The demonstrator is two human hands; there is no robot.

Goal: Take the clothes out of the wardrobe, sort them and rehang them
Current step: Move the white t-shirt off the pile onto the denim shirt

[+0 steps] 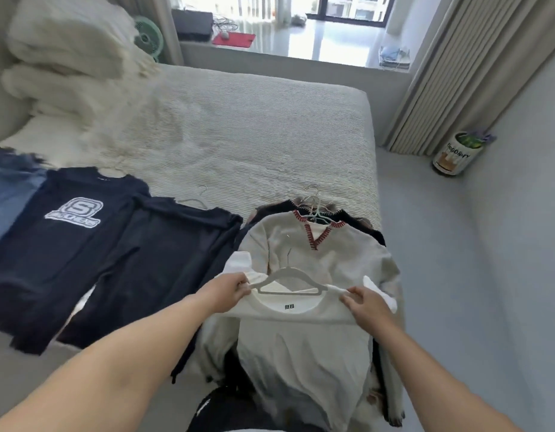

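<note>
White tee on pale hanger, lower centre of frame over bed pile, pinched at shoulders by left hand and right hand fingers; sorting step, likely next: lay on matching light stack.

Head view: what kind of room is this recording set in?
Most likely a home bedroom. A bed with a ribbed cover fills the view, pillows are stacked at its head, and curtains hang beside a window.

White tee on hanger, seemingly gripped.
</note>
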